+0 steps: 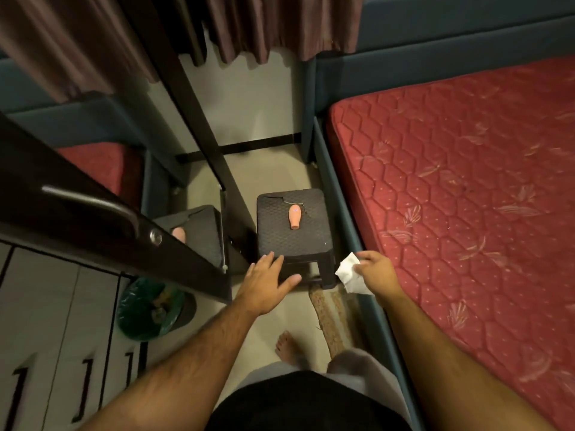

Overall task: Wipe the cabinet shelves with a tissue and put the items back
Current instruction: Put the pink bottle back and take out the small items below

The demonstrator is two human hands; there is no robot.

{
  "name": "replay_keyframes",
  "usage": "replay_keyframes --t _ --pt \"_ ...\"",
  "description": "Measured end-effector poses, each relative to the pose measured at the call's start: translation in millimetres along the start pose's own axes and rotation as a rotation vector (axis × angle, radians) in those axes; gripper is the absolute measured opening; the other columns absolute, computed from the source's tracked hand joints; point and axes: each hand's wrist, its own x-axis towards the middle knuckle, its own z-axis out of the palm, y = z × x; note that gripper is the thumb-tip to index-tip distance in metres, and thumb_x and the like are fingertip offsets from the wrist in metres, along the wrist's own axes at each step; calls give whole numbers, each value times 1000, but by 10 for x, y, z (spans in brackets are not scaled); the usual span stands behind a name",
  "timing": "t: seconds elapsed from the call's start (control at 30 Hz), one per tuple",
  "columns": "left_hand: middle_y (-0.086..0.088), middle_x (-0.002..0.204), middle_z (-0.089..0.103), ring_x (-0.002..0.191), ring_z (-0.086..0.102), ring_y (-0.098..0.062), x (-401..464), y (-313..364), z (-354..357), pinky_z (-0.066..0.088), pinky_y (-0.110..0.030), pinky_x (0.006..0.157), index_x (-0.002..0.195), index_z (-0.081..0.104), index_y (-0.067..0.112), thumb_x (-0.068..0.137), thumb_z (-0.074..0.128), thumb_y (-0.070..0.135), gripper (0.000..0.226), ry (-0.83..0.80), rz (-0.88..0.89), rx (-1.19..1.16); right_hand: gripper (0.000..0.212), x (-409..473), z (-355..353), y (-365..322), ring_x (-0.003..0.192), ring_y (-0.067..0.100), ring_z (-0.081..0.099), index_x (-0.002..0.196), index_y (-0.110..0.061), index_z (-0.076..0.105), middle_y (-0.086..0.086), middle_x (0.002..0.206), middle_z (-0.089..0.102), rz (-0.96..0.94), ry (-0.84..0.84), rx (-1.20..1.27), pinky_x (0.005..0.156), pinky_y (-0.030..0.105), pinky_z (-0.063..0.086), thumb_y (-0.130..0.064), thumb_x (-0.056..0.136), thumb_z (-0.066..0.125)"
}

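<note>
A dark plastic stool (pixel 295 241) stands on the floor between the cabinet and the bed. A small pink bottle (pixel 294 216) lies on its top, next to a thin dark cord (pixel 287 202). My left hand (pixel 266 283) reaches out with fingers spread and straight, hovering at the stool's near left edge. My right hand (pixel 375 270) is to the right of the stool and pinches a crumpled white tissue (pixel 350 273). The cabinet's shelves are out of sight.
An open dark cabinet door (pixel 102 225) with a metal handle (pixel 93 203) and a mirror juts in from the left. A green bin (pixel 149 309) sits below it. A bed with a red mattress (pixel 466 197) fills the right. A mat (pixel 329 318) lies by my bare foot (pixel 287 348).
</note>
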Motion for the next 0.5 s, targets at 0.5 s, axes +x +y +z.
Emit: replay_keyframes --t 0.5 --pt "-5 160 23 147 19 -20 1378 36 -207 9 -40 121 153 25 20 94 51 53 72 92 -241 -131 10 1836 362 -569 72 19 61 82 -12 68 2 80 67 81 -41 -154 54 22 44 -4 77 68"
